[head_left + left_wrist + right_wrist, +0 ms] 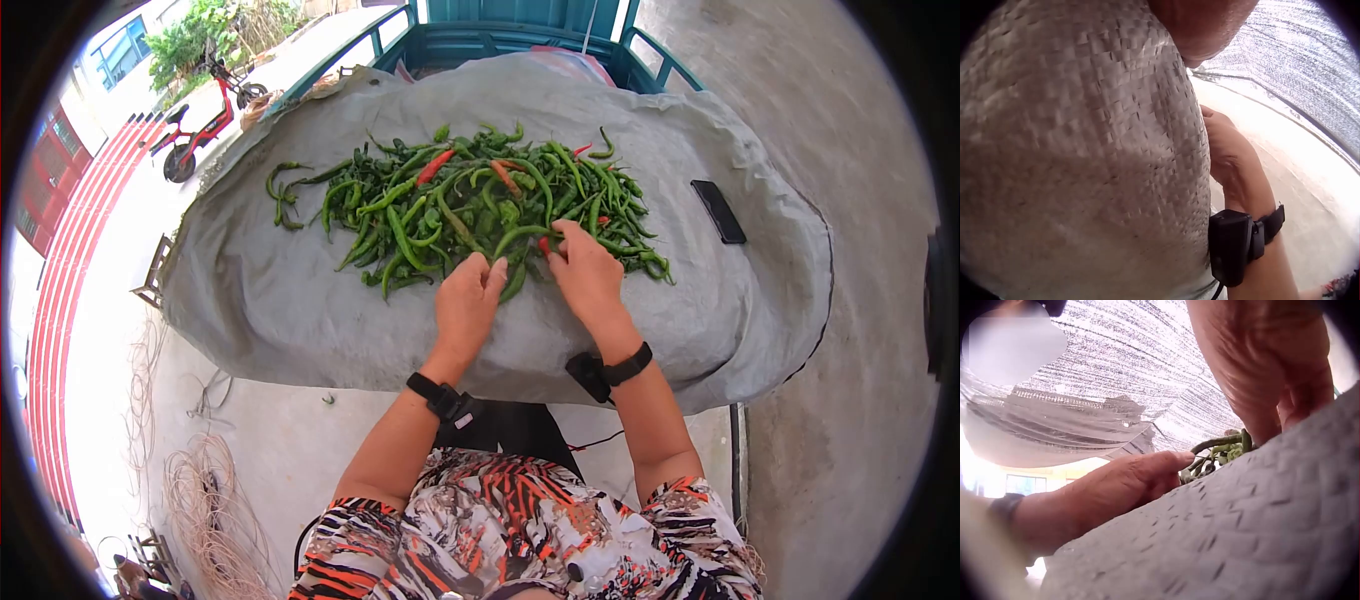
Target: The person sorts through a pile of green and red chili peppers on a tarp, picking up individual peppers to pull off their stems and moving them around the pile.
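A heap of green chili peppers [400,225], with a few red ones, lies on a grey woven cover. At its near edge my left hand [466,305] pinches one end of a curved green chili pepper [520,232]. That pepper arches across to my right hand [590,277], whose thumb and fingers grip its other end. A red chili pepper [544,246] shows right beside the right thumb. From the right wrist, the green pepper [1216,442] spans between the left fingertips and the right hand [1266,362]. The left wrist view hides the peppers behind the bulging cover [1085,156].
A black phone [718,212] lies on the cover, right of the heap. The covered load [300,320] sits in a teal cart bed [500,40]. A red scooter [205,125] stands at back left, and loose cord [215,510] lies on the ground at lower left.
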A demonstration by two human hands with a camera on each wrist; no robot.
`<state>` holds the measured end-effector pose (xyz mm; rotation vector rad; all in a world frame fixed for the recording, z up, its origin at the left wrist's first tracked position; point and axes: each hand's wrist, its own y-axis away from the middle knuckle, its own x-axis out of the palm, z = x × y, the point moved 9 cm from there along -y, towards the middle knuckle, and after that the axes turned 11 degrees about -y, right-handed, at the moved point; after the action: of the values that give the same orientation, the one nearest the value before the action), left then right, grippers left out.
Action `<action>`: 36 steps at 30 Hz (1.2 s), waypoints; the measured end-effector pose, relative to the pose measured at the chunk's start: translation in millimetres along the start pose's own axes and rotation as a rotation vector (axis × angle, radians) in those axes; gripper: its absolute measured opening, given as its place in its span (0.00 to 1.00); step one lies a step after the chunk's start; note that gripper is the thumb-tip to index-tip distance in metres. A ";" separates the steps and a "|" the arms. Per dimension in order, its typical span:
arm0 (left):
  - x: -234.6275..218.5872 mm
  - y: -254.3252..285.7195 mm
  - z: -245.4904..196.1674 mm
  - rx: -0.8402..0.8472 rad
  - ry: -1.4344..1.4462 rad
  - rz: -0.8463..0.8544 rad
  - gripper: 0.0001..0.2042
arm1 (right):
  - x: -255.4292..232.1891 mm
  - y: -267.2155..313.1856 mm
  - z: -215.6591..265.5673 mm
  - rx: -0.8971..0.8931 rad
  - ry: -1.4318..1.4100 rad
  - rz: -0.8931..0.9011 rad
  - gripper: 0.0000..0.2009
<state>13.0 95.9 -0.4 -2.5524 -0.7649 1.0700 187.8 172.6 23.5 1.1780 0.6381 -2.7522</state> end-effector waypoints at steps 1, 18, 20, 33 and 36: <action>-0.1 0.1 -1.0 0.000 -0.017 0.018 0.18 | -4.0 -0.3 -1.5 0.033 -0.033 -0.013 0.21; 0.8 3.6 5.9 -0.076 0.227 0.013 0.14 | -22.2 63.9 22.2 0.098 -1.116 -0.013 0.14; 4.2 4.0 5.0 -0.053 0.200 0.073 0.15 | -11.1 74.6 23.9 0.135 -1.144 0.086 0.14; 7.9 4.4 0.8 0.005 0.135 0.089 0.08 | -25.4 67.7 -1.8 0.155 -1.136 -0.041 0.13; 7.7 3.8 -1.6 0.000 0.079 0.096 0.08 | -23.8 51.4 -10.3 0.190 -1.060 -0.038 0.14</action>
<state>20.1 97.1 -5.4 -2.6378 -0.6289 0.9905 223.3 127.8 16.3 -0.3674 0.2502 -2.9304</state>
